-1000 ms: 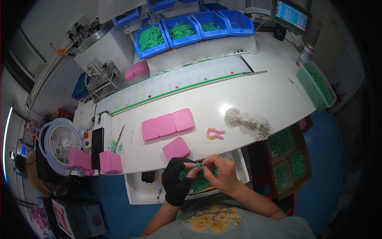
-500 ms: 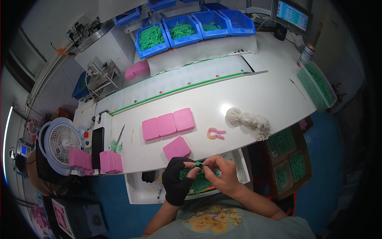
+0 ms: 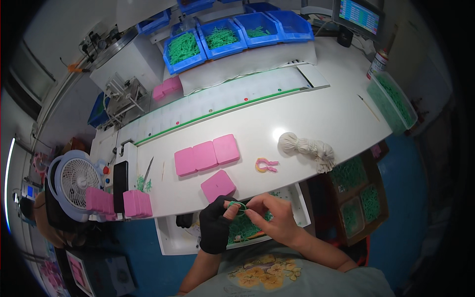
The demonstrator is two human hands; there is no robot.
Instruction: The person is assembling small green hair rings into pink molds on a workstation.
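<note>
Between my hands is a small thin green loop-shaped piece [image 3: 241, 203]. My left hand [image 3: 214, 228], in a black fingerless glove, pinches it between thumb and forefinger. The bare fingertips of my right hand [image 3: 275, 218] close on the loop's right side. Both hands are above an open white drawer [image 3: 168, 241] with a heap of similar green pieces [image 3: 242, 228] inside, partly hidden by the hands. Just beyond the left hand, a single pink block [image 3: 218, 186] lies near the table edge. Behind it, three pink blocks [image 3: 205, 155] lie in a row.
A pink-and-yellow clamp-shaped piece [image 3: 265, 165] and a bundled whitish cloth [image 3: 307, 150] lie to the right. At left are a tweezer-like tool [image 3: 148, 169], stacked pink blocks [image 3: 137, 203] and a fan [image 3: 79, 180]. Blue bins [image 3: 222, 41] line the back; a green-filled tub [image 3: 393, 101] stands right.
The green piece now shows as a wider loop, tilted between my hands. My left hand has shifted slightly left; the right fingers have moved a little lower along the loop.
</note>
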